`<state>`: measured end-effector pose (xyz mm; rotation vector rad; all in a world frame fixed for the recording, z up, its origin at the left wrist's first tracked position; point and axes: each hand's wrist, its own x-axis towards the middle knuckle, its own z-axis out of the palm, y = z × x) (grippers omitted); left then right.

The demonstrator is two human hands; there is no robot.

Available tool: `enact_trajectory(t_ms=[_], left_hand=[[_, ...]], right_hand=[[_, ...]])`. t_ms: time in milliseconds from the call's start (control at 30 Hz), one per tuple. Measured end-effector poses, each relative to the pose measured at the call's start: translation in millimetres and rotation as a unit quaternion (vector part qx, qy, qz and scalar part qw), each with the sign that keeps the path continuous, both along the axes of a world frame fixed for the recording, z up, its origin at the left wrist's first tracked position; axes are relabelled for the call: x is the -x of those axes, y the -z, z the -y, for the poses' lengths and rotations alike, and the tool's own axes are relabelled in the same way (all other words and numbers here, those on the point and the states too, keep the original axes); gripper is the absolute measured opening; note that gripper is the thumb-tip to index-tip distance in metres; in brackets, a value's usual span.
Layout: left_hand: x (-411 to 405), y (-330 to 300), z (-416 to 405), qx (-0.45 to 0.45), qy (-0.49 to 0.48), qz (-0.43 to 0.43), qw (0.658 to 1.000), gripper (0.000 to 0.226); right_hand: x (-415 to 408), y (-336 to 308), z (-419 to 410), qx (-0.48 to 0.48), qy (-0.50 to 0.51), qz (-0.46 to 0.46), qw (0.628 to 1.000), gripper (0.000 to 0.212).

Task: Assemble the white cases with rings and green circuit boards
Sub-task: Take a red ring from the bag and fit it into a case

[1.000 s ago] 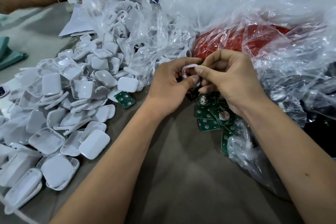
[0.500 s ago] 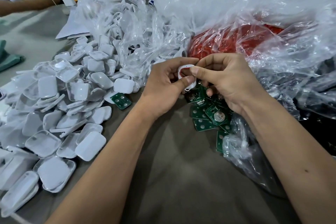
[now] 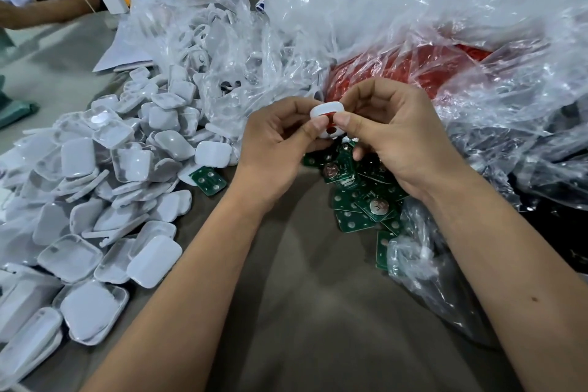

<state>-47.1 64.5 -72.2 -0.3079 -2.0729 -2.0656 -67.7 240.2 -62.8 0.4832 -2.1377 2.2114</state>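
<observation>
My left hand (image 3: 280,143) and my right hand (image 3: 394,140) together pinch one small white case (image 3: 327,111) above the table, thumbs pressed on its face. Red shows inside the case between my thumbs. Under my hands lies a heap of green circuit boards (image 3: 366,200), some with round silver cells. One more green board (image 3: 208,180) lies apart to the left. A big pile of white case halves (image 3: 105,188) covers the left side of the table. Red parts (image 3: 410,73) fill a clear plastic bag behind my hands.
Crumpled clear plastic bags (image 3: 477,25) crowd the back and right; one at the back (image 3: 203,25) holds more white parts. Another person's arm (image 3: 47,9) reaches in at the far left. Brown tabletop (image 3: 305,312) lies between my forearms.
The white case has turned in my fingers and now shows its closed face with red at the middle. Both hands have stayed close together over the green boards.
</observation>
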Motion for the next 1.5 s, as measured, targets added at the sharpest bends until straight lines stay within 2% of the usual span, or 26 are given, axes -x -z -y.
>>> enact_trajectory(t_ms=[200,500,800,933,1033,1167,1267,1367,1433,1500], left_hand=[[1.2,0.1,1.0,-0.001,-0.016,0.001,1.0,0.012],[2.8,1.1,-7.7,-0.009,-0.034,0.005,0.999,0.009],[-1.5,-5.8,-8.5,-0.008,-0.072,-0.019,0.997,0.005],[-0.8,-9.6,-24.5,0.013,-0.055,-0.033,0.998,0.008],[-0.6,-14.6,-51.8,0.02,-0.014,-0.056,0.998,0.016],[-3.2,-19.1,-99.1,0.015,0.036,-0.058,0.998,0.028],[-3.7,-22.7,-123.0,-0.005,0.041,-0.044,0.998,0.033],[-6.8,-26.9,-141.3,0.037,0.049,-0.046,0.997,0.046],[-10.4,-28.7,-146.9,0.075,0.047,-0.059,0.994,0.049],[-13.1,-27.2,-147.2,0.103,0.047,-0.066,0.991,0.046]], right_hand=[[0.3,0.1,-2.7,-0.005,-0.025,-0.013,1.0,0.01],[-0.2,3.0,1.5,-0.09,0.04,-0.05,0.994,0.008],[-2.8,-10.2,5.5,-0.08,0.028,-0.04,0.996,0.013],[-9.1,-29.3,-13.5,-0.144,0.04,-0.045,0.988,0.013],[-15.6,-56.6,-47.5,-0.258,0.039,-0.07,0.963,0.014],[-34.7,-88.1,-104.0,-0.409,0.092,-0.095,0.903,0.015],[-46.7,-95.6,-141.1,-0.469,0.072,-0.003,0.88,0.025],[-56.6,-83.0,-152.7,-0.527,-0.023,0.142,0.838,0.014],[-59.4,-69.7,-147.9,-0.56,-0.026,0.157,0.813,0.022],[-59.0,-59.4,-140.9,-0.6,-0.001,0.109,0.793,0.026]])
